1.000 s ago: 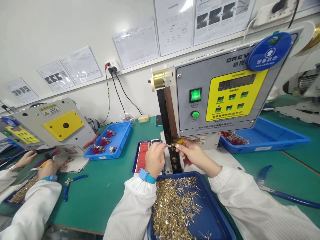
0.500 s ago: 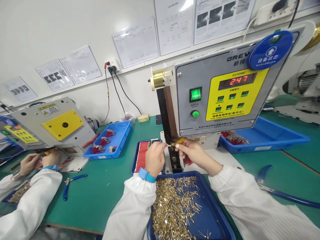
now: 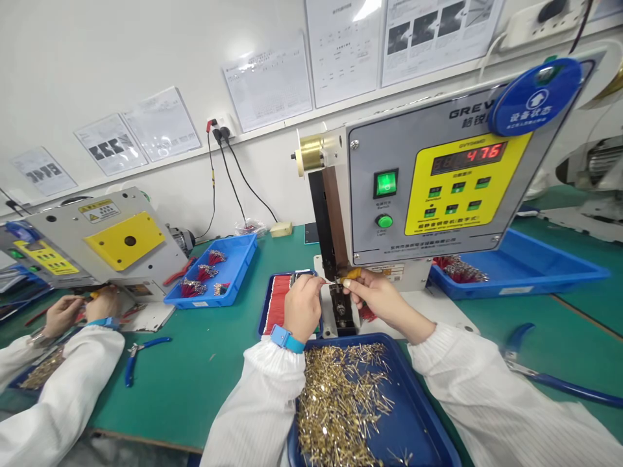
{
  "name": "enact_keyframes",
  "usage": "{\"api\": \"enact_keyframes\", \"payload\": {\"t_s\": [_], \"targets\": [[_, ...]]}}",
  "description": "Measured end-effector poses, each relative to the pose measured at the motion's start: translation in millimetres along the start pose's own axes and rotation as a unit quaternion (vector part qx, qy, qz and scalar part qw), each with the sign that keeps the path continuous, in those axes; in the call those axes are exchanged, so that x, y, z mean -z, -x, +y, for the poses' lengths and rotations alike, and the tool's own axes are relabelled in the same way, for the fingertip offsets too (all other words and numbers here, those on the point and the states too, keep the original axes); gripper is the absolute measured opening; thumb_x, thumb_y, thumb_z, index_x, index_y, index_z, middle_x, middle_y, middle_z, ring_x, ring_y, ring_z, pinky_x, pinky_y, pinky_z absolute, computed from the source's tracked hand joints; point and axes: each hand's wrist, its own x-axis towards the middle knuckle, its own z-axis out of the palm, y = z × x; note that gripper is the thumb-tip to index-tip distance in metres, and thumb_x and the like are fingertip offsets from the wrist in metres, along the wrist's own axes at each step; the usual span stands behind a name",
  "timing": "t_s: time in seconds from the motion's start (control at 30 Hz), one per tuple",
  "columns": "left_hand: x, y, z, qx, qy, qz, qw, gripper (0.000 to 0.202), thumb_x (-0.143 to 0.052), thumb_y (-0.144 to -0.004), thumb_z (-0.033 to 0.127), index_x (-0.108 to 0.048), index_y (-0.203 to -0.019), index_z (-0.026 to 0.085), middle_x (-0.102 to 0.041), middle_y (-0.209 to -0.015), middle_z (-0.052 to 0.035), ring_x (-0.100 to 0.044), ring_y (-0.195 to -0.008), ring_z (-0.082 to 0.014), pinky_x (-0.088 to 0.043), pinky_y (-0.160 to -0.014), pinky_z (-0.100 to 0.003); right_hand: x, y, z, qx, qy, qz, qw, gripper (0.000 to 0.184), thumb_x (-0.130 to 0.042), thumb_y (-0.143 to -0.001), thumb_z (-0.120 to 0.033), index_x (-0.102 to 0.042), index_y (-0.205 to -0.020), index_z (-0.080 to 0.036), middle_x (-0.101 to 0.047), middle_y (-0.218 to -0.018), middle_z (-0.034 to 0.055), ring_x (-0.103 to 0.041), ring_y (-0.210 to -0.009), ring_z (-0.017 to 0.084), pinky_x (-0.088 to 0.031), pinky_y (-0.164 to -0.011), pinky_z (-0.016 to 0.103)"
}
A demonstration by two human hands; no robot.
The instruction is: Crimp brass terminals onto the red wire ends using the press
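My left hand (image 3: 302, 309) pinches a thin metal pin (image 3: 329, 283) whose tip points toward the crimping head of a benchtop terminal machine (image 3: 428, 188). My right hand (image 3: 380, 298) holds a small yellow piece (image 3: 350, 275) right at that head, close to the pin. Both hands sit just in front of the machine's dark vertical column. Below my wrists lies a blue tray (image 3: 418, 415) heaped with loose brass pins. Behind my left hand, a dark blue tray (image 3: 265, 305) holds a stack of red wires, partly hidden by that hand.
A co-worker's hands (image 3: 82, 310) work at a second machine (image 3: 114, 240) on the left. Blue trays of red wire bundles (image 3: 238, 256) (image 3: 535, 269) stand on the green bench (image 3: 195, 383). Blue-handled pliers (image 3: 139, 353) (image 3: 516, 353) lie on either side.
The machine's red display has gone from 247 to 476. My hands stay nearly in place. The co-worker's hands have shifted slightly, and the whole view has moved a little.
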Motion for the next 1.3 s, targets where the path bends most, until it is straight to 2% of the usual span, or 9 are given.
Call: {"api": "enact_keyframes", "payload": {"t_s": [0.6,0.87,1.03,1.3], "targets": [[-0.8,0.9,-0.5,-0.002,0.000,-0.001,1.000,0.022,-0.043,-0.095,0.010,-0.062,-0.100,0.018,-0.062,-0.095,-0.0059,-0.060,-0.089,-0.0170,-0.050,-0.080,-0.029,0.1,-0.2,-0.2,-0.002,-0.001,0.001,1.000,0.034,-0.060,-0.075,-0.053,-0.053,-0.078,-0.020,-0.052,-0.059,-0.0023,-0.047,-0.048,0.011,-0.043,-0.048,0.028],[1.3,-0.6,1.8,-0.050,-0.054,0.072,0.995,0.024,-0.047,-0.092,0.008,-0.067,-0.100,0.018,-0.059,-0.092,-0.0076,-0.053,-0.090,-0.0198,-0.047,-0.078,-0.032,-3.4,0.3,3.2,0.004,-0.008,0.019,1.000,0.034,-0.059,-0.075,-0.052,-0.052,-0.077,-0.020,-0.051,-0.058,-0.0026,-0.044,-0.046,0.011,-0.039,-0.044,0.026],[2.6,-1.7,2.8,-0.063,-0.046,0.065,0.995,0.020,-0.048,-0.094,0.011,-0.065,-0.101,0.017,-0.063,-0.092,-0.0068,-0.053,-0.089,-0.0193,-0.047,-0.079,-0.033,-6.8,2.5,4.9,-0.010,-0.004,0.045,0.999,0.033,-0.058,-0.076,-0.052,-0.051,-0.077,-0.020,-0.050,-0.056,-0.0028,-0.043,-0.043,0.011,-0.034,-0.038,0.024],[1.0,-0.9,1.4,-0.053,-0.049,0.054,0.996,0.021,-0.045,-0.095,0.013,-0.066,-0.095,0.017,-0.062,-0.091,-0.0071,-0.052,-0.089,-0.0192,-0.047,-0.078,-0.033,-7.9,1.0,6.5,-0.003,0.002,0.053,0.999,0.033,-0.057,-0.077,-0.053,-0.050,-0.079,-0.021,-0.047,-0.054,-0.0043,-0.042,-0.042,0.010,-0.034,-0.038,0.024]]}}
